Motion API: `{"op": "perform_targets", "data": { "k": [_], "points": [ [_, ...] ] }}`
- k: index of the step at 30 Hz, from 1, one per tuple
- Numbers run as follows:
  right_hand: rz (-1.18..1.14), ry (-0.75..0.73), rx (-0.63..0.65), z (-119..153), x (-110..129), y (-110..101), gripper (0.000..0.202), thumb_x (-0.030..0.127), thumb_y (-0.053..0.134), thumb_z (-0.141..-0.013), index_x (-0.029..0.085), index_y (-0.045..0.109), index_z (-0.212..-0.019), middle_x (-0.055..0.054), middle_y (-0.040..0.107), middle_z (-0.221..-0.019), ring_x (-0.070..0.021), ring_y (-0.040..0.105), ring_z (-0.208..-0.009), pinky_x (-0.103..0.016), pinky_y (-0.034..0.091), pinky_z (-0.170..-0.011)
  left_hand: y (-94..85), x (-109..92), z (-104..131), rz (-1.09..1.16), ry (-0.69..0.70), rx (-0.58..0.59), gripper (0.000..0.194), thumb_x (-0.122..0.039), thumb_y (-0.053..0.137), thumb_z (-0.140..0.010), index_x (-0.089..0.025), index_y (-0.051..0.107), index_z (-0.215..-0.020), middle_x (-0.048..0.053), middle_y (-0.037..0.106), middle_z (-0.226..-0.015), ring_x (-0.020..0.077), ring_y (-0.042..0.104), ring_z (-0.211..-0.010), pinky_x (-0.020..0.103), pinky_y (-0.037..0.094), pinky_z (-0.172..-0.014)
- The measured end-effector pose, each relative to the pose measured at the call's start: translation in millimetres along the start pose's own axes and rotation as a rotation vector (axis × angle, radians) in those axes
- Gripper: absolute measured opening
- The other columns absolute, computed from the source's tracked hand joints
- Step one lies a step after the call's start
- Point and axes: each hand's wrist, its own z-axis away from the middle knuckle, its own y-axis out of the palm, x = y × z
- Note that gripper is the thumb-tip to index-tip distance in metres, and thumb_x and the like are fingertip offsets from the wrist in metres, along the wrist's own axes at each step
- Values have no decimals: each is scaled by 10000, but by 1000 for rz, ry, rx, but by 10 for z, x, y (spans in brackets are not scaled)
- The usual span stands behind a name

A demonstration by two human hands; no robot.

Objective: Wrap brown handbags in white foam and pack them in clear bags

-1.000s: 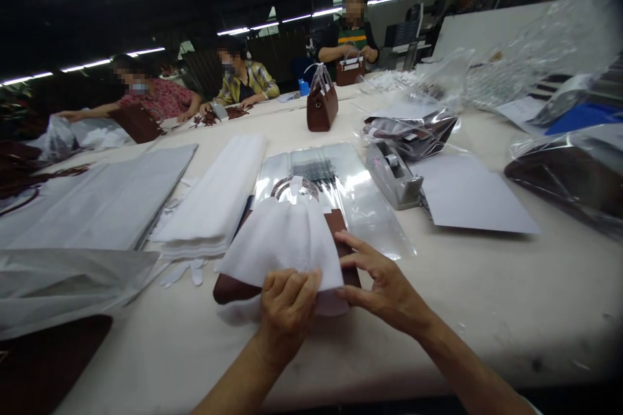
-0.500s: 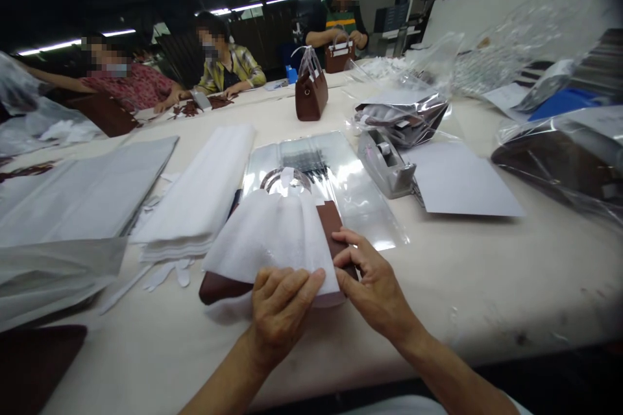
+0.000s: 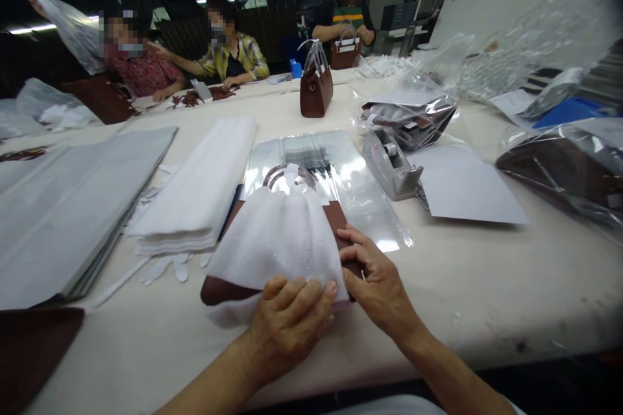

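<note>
A brown handbag (image 3: 335,215) lies on the table before me with its handles away from me. White foam sheet (image 3: 277,240) is draped over its front, gathered near the handles and spreading toward me. My left hand (image 3: 292,318) is closed on the sheet's near edge, fingers curled over it and the thumb hidden. At the bag's right side, my right hand (image 3: 374,279) grips the edge with bent fingers and thumb. Under the bag's far end is a clear plastic bag (image 3: 360,188) lying flat.
Left of the bag are a stack of folded white foam sheets (image 3: 199,188) and grey-white bags (image 3: 87,201). A tape dispenser (image 3: 396,172) and white paper (image 3: 467,185) lie to the right. Another brown handbag (image 3: 315,91) stands farther back. Co-workers sit across the table (image 3: 477,298).
My left hand has shifted slightly right along the foam's near edge, and the foam reaches farther over the bag's right side. Across the table, a co-worker's plastic bag is now raised.
</note>
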Motion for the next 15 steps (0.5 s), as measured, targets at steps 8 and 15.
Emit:
{"op": "perform_targets", "data": {
  "k": [8,15],
  "points": [
    [160,-213,-158,215,50,-5,237,129,508,-811,222,570,-1019,-73,499,-1213,-219,443,-1163,-408,384,-970,-46,62,87,-18,62,51,391,-126,628,-768,-157,548,-1150,36,637,-1048,162,514,-901,349,342,-857],
    [372,-629,108,332,-27,-158,360,106,560,-769,241,563,-1102,-52,614,-1057,-232,508,-1066,-448,405,-928,-23,17,152,5,85,-55,222,-99,470,-860,-179,640,-978,38,624,-1088,166,536,-914,369,333,-878]
  ]
}}
